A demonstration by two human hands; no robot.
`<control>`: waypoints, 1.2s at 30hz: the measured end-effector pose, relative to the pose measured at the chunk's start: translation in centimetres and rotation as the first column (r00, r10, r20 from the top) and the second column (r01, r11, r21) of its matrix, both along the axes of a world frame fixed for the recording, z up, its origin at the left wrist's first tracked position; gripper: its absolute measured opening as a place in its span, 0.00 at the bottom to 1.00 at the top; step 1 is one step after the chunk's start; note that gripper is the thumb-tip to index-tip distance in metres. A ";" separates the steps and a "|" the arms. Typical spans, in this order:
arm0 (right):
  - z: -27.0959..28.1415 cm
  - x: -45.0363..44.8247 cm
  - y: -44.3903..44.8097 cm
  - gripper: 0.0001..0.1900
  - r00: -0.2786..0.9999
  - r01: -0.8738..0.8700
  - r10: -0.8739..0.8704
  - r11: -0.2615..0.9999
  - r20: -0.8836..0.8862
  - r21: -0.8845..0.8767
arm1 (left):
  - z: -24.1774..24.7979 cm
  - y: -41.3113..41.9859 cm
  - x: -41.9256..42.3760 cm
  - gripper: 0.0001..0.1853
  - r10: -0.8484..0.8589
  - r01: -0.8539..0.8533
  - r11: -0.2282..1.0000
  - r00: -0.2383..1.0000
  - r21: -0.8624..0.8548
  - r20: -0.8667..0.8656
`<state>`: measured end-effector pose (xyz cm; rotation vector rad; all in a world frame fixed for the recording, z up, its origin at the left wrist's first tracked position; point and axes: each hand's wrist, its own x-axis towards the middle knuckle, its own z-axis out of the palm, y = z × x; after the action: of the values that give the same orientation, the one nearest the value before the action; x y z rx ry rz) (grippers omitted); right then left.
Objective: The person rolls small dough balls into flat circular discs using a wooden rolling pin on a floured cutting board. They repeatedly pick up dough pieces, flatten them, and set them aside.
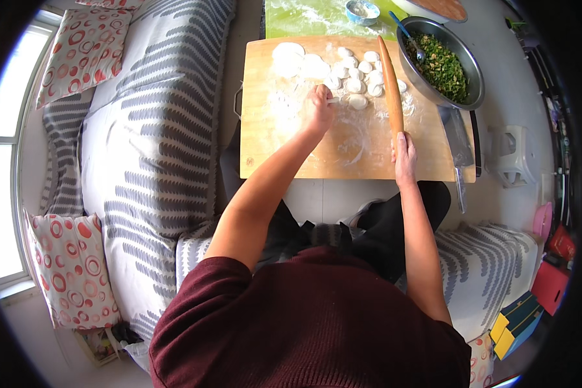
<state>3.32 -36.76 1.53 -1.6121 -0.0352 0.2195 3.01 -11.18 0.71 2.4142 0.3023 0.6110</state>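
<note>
My right hand (404, 157) grips the near end of a tapered wooden rolling pin (391, 87), which points away from me over the right part of a floured wooden board (281, 145). Left of it, my left hand (319, 107) has its fingers closed above the board. A thin white edge of dough (335, 100) shows at its fingertips; the rest is hidden by the hand. Just beyond are several flattened dough pieces (355, 86), some partly behind the pin. Rolled dough wrappers (288, 59) lie overlapping at the board's far left.
A steel bowl (476, 97) of chopped green filling with a spoon (419, 53) overlaps the board's far right corner. Below it, a cleaver (458, 145) lies with its handle past the near edge. A small blue bowl (363, 22) of flour sits on a green mat (300, 19).
</note>
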 end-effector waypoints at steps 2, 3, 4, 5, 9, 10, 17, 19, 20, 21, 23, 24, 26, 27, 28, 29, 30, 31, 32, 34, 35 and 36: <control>-0.4 -0.1 -0.3 0.15 1.000 0.014 -0.013 1.000 -0.011 0.010 | 0.9 1.1 -1.8 0.15 -0.172 0.170 0.985 0.983 -0.031 -0.066; -0.4 -0.1 -0.3 0.16 1.000 0.000 0.000 1.000 -0.010 -0.007 | 2.0 1.8 -2.7 0.14 -0.258 0.243 0.963 0.955 -0.115 -0.144; -0.3 0.0 -0.3 0.16 1.000 -0.012 0.012 1.000 -0.009 -0.024 | 2.4 2.1 -3.2 0.13 -0.348 0.307 0.930 0.913 -0.204 -0.213; -0.5 -0.2 -0.4 0.17 1.000 -0.022 0.022 0.999 -0.010 -0.042 | 2.1 2.0 -3.1 0.13 -0.302 0.275 0.940 0.946 -0.200 -0.117; -0.4 -0.3 0.0 0.17 1.000 -0.012 0.012 1.000 0.002 -0.026 | 1.2 1.3 -0.2 0.25 -0.212 0.213 0.977 0.976 -0.013 0.052; -0.2 -0.3 0.1 0.17 1.000 -0.010 0.010 1.000 -0.007 -0.024 | 0.6 0.3 0.7 0.31 -0.226 0.223 0.972 0.974 0.075 0.033; -0.2 0.0 0.2 0.16 1.000 -0.002 0.001 0.999 -0.004 -0.050 | -1.1 -1.4 1.0 0.44 -0.258 0.303 0.883 0.951 0.357 -0.169; -0.9 0.0 -1.0 0.16 0.999 -0.026 0.023 0.991 -0.023 -0.130 | -0.5 -2.7 -1.8 0.44 -0.371 0.392 0.873 0.920 0.291 -0.127; -2.6 0.8 -2.0 0.16 0.988 -0.002 0.053 0.942 0.144 -0.335 | 0.1 -3.5 -3.4 0.44 -0.464 0.520 0.817 0.849 0.249 -0.253; -2.0 0.3 -1.5 0.16 0.978 -0.043 0.116 0.923 0.171 -0.383 | 0.4 -3.2 -4.7 0.44 -0.452 0.498 0.852 0.855 0.159 -0.255; 0.8 -0.3 -0.7 0.16 0.944 -0.114 0.248 0.864 0.217 -0.490 | 0.6 -2.6 -6.9 0.44 -0.428 0.434 0.900 0.868 -0.033 -0.251; 1.3 -0.7 -1.5 0.18 0.909 -0.091 0.302 0.816 0.287 -0.570 | 2.3 -1.5 -7.7 0.42 -0.423 0.367 0.888 0.889 -0.278 -0.177; 2.3 -1.6 -1.7 0.19 0.781 -0.064 0.474 0.709 0.406 -0.703 | 2.0 2.3 -9.1 0.40 -0.194 0.182 0.957 0.980 -0.228 -0.035; 2.9 -2.0 -2.0 0.20 0.702 -0.032 0.556 0.649 0.445 -0.760 | 2.9 3.3 -10.1 0.41 -0.110 0.106 0.989 0.993 -0.101 -0.032; 4.1 -2.6 -1.8 0.21 0.685 -0.078 0.638 0.543 0.351 -0.836 | 3.8 4.0 -11.1 0.41 -0.120 0.120 0.993 0.991 0.007 -0.052; 4.2 -2.9 -1.6 0.21 0.637 -0.096 0.690 0.514 0.344 -0.852 | 4.4 4.2 -12.1 0.41 -0.130 0.138 0.984 0.989 0.114 -0.074; 4.4 -3.3 -1.3 0.21 0.586 -0.109 0.737 0.483 0.337 -0.869 | 4.6 3.8 -12.9 0.43 -0.163 0.184 0.966 0.979 0.179 -0.126; 4.4 -3.5 -0.8 0.21 0.529 -0.123 0.782 0.455 0.329 -0.882 | 3.2 3.7 -13.7 0.45 -0.172 0.242 0.923 0.955 0.298 -0.243; 3.7 -3.5 0.0 0.21 0.534 -0.144 0.790 0.436 0.301 -0.888 | 1.6 3.6 -14.0 0.45 -0.171 0.250 0.927 0.946 0.280 -0.277; 5.1 -1.8 2.0 0.21 0.517 -0.088 0.800 0.404 0.305 -0.911 | 0.4 4.2 -12.8 0.45 -0.134 0.203 0.956 0.943 0.210 -0.304; 5.5 -0.8 2.9 0.22 0.508 -0.058 0.805 0.389 0.308 -0.920 | 0.1 4.4 -11.2 0.43 -0.053 0.114 0.966 0.966 0.232 -0.254; 4.6 0.1 2.8 0.23 0.547 -0.054 0.777 0.404 0.311 -0.913 | 0.2 4.3 -9.4 0.43 -0.016 0.072 0.962 0.977 0.262 -0.213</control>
<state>3.41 -33.94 6.13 -2.5747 -1.2475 -0.0152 -6.39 -6.83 0.88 2.7465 0.2653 0.3981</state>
